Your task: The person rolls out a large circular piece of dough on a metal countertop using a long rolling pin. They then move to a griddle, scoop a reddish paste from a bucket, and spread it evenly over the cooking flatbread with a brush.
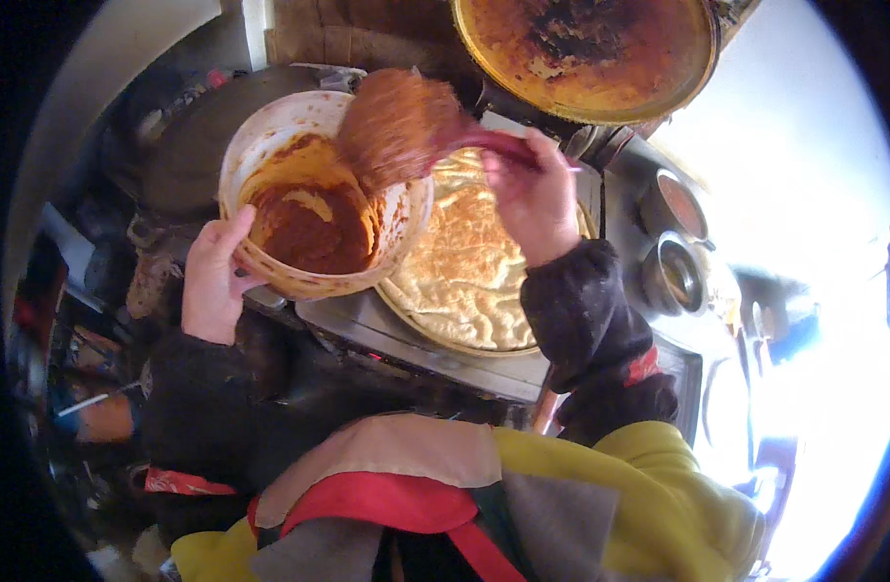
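Note:
My left hand (215, 273) grips the left rim of a pale round tub (306, 284), which is tilted and smeared inside with dark red-brown sauce (306, 236). Over the tub's right rim, my right hand (538, 196) is closed on the dark red handle of a wide brush (401, 127); its head is coated with sauce and blurred by motion. Beneath and to the right lies a large browned flatbread (466, 276) in a round pan, partly hidden by my right hand and sleeve.
A large lid or griddle (590, 51) with a scorched surface stands at the top. Two metal bowls (674, 273) sit on the counter at the right. A dark round griddle (197, 156) lies behind the tub, on the left.

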`<control>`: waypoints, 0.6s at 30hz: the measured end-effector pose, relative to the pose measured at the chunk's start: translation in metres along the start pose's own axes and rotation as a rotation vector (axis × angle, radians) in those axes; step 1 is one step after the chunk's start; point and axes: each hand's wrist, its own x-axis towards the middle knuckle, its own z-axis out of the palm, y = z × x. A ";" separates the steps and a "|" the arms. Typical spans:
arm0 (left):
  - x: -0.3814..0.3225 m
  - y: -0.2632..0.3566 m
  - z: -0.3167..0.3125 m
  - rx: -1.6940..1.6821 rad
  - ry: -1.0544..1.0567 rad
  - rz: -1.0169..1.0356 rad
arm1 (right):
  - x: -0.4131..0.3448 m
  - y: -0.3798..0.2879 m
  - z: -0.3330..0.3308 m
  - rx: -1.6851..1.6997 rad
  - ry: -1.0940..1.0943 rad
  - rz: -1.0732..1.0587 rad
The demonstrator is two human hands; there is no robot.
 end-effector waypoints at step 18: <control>-0.019 -0.043 -0.144 0.122 0.199 -0.006 | 0.215 -0.004 -0.256 -2.200 0.143 -0.571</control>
